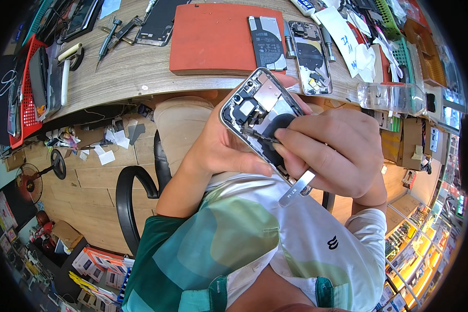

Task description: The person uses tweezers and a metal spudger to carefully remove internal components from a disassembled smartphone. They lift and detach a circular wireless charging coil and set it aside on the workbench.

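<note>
Holding the opened phone above our lap, near the counter, we grasp its frame with our left hand and pinch tweezers with our right hand. Beyond, a black battery lies on a red pad, beside a second phone.

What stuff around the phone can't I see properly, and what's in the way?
All in the head view:
- Lower inside of the open phone: hidden behind the right hand.
- Middle of the tweezers: covered by that same hand.
- Tweezer tips: too small to tell what they touch.
- Phone's back: turned away from the camera.
- Black screen on the table: cut off by the top edge.
</note>
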### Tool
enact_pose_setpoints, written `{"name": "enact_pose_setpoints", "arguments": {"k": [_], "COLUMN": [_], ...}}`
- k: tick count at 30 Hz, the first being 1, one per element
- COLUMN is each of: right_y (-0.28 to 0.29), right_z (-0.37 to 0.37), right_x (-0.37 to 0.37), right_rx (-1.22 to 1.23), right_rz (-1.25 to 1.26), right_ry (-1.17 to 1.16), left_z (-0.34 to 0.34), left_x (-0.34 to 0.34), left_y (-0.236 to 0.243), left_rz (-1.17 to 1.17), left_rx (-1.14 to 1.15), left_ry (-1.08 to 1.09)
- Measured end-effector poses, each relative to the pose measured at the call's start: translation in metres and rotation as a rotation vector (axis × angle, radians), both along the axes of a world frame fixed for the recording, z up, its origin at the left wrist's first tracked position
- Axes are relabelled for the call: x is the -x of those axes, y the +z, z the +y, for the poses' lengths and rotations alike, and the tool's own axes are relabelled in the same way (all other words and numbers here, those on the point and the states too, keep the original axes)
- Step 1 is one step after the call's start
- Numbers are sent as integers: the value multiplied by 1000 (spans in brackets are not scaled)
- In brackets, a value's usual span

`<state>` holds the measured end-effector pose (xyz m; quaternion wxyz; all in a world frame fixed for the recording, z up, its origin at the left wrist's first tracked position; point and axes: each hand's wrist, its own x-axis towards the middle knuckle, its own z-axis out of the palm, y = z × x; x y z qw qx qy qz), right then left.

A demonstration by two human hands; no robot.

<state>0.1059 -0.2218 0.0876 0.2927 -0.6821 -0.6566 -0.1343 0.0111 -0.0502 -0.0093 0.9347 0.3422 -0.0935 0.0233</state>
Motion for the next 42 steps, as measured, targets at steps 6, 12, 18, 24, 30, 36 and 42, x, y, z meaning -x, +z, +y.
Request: {"name": "enact_pose_setpoints", "arguments": {"k": [6, 12, 18, 24, 30, 36, 42], "right_y": [1, 1, -1, 1, 1, 0, 0], "right_z": [1, 2, 4, -1, -4, -7, -11], "right_x": [1, 5, 4, 10, 11, 15, 18], "right_rx": [-3, -34, -80, -39, -45, -74, -62], "right_rz": [13, 67, 73, 150, 278, 344, 409], "right_ry": [-23, -65, -53, -122, -170, -262, -313], "left_z": [0, 4, 3, -1, -1, -1, 6], "left_x": [1, -2, -1, 0, 1, 1, -1], "left_y": [1, -9, -5, 0, 4, 4, -11], "left_rz": [8, -138, -64, 9, 16, -1, -109], "left_rx": [0, 58, 44, -17, -41, -55, -69], "left_ry": [11, -37, 6, 84, 121, 146, 93]}}
